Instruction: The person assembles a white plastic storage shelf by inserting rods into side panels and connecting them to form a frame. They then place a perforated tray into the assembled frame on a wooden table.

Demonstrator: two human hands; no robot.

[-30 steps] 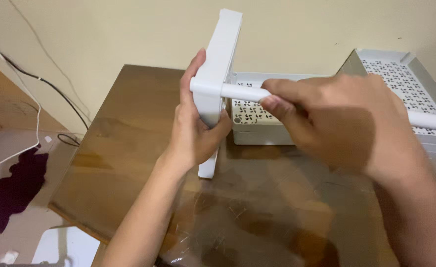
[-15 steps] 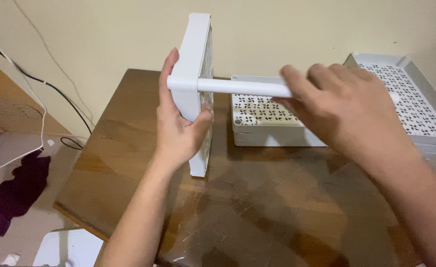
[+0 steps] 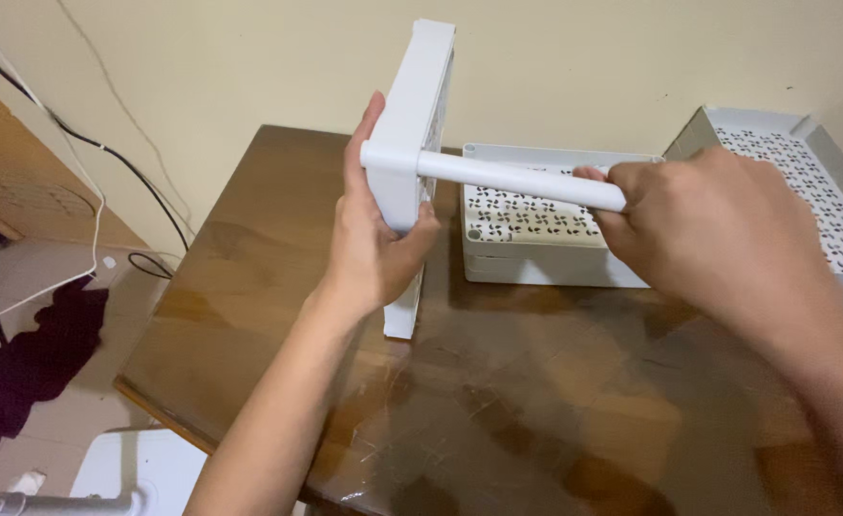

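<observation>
My left hand (image 3: 376,244) grips a white plastic shelf tray (image 3: 420,105) that stands on its edge on the brown wooden table (image 3: 249,277). A white tube (image 3: 507,178) sticks out sideways from the tray's corner socket. My right hand (image 3: 713,229) is closed around the tube's right part. The tray's lower corner rests on the tabletop.
A stack of white perforated trays (image 3: 536,229) lies flat behind the tube. Another perforated tray (image 3: 804,182) lies tilted at the far right. On the floor at left are a dark cloth (image 3: 30,363), cables (image 3: 77,229) and a white object (image 3: 135,473).
The upright tray and the tube shifted a little sideways. My right hand slid along the tube, from near the tray outward, and now grips it further right.
</observation>
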